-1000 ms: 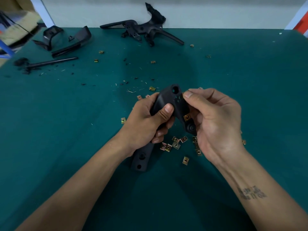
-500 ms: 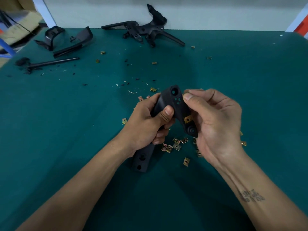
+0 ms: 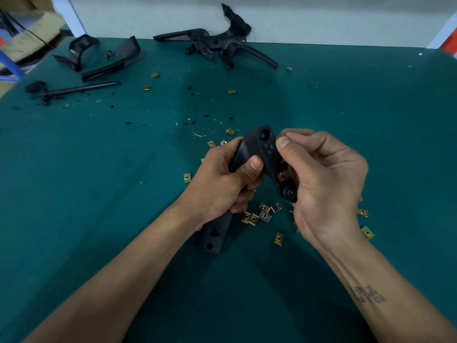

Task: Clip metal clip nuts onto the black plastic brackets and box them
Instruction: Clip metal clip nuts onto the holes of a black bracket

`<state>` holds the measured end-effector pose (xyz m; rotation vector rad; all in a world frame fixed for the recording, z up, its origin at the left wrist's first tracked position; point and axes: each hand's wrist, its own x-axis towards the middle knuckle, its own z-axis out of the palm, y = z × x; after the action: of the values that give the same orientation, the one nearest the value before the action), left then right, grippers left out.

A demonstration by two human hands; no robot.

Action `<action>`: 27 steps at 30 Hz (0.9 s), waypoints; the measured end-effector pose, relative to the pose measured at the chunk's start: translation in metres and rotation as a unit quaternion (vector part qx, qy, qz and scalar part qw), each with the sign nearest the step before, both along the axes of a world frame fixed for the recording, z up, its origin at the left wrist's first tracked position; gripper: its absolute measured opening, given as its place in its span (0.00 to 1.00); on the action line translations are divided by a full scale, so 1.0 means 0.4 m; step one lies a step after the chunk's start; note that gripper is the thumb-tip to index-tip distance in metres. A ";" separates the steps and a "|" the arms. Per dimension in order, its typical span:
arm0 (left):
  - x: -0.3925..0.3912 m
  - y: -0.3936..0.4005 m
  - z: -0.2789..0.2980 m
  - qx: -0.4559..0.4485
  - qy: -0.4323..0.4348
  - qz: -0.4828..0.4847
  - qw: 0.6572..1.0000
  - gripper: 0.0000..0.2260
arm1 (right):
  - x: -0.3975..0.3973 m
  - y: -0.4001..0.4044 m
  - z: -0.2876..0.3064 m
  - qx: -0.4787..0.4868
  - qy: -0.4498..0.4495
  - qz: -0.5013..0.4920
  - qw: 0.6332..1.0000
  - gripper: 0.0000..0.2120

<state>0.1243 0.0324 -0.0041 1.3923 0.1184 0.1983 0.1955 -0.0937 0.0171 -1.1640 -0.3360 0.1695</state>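
Black bracket (image 3: pixel 249 149) sits gripped in our left hand (image 3: pixel 217 184); our right hand (image 3: pixel 326 184) pinches its edge beside a seated clip (image 3: pixel 283 175), perhaps pressing another. A skewed push could pop it loose.

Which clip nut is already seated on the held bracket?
Start at the black bracket gripped by both hands above the green table. On its lower arm, beside the right hand, sits one brass clip nut. Unlike the loose nuts below, it is off the table.

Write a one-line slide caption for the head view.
Both hands, left hand and right hand, grip a black plastic bracket bearing one clip nut.
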 end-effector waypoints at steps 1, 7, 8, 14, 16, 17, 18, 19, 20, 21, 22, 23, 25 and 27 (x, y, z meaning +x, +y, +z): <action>0.000 0.001 -0.001 0.000 0.000 0.000 1.000 0.09 | 0.001 0.000 0.001 -0.001 0.001 -0.002 1.000 0.14; -0.004 0.006 0.001 -0.020 -0.011 -0.021 1.000 0.06 | -0.003 -0.005 0.007 0.029 0.125 0.062 0.990 0.09; -0.005 0.007 0.002 -0.021 -0.012 -0.023 0.999 0.06 | -0.005 -0.003 0.007 0.033 0.124 0.059 0.990 0.08; -0.004 0.004 0.005 -0.002 -0.022 -0.007 1.000 0.08 | -0.007 0.001 -0.003 0.017 -0.057 -0.033 0.998 0.10; -0.005 0.002 0.007 -0.005 -0.023 -0.003 1.000 0.08 | -0.002 -0.002 -0.005 0.017 -0.057 -0.028 0.998 0.09; -0.005 0.002 0.007 -0.004 -0.021 -0.003 1.000 0.08 | 0.000 -0.003 -0.007 0.018 -0.056 -0.027 0.998 0.09; -0.004 0.001 0.007 -0.003 -0.018 -0.003 1.000 0.08 | 0.002 -0.003 -0.007 0.017 -0.059 -0.025 0.998 0.09; -0.003 0.001 0.007 -0.001 -0.016 -0.004 1.000 0.08 | 0.003 -0.003 -0.008 0.015 -0.064 -0.024 0.998 0.09; -0.002 0.001 0.006 -0.002 -0.013 -0.005 1.000 0.08 | 0.003 -0.003 -0.008 0.013 -0.069 -0.021 0.997 0.09; -0.001 0.001 0.005 -0.004 -0.010 -0.006 1.000 0.07 | 0.003 -0.002 -0.008 0.011 -0.071 -0.016 0.997 0.10; 0.000 0.002 0.004 -0.008 -0.008 -0.007 1.000 0.07 | 0.005 -0.001 -0.008 0.007 -0.069 -0.010 0.998 0.09; 0.001 0.003 0.003 -0.011 -0.005 -0.007 1.000 0.06 | 0.008 -0.001 -0.008 -0.001 -0.064 -0.006 0.998 0.09; 0.003 0.005 0.000 -0.010 0.000 -0.008 1.000 0.06 | 0.019 -0.002 -0.007 -0.019 -0.059 0.000 0.998 0.09; 0.004 0.004 -0.002 -0.006 0.001 -0.010 1.000 0.07 | 0.033 -0.012 -0.004 -0.045 -0.094 0.002 0.995 0.09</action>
<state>0.1260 0.0342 -0.0047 1.3822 0.1067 0.1792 0.2087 -0.0983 0.0154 -1.2719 -0.5019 0.0792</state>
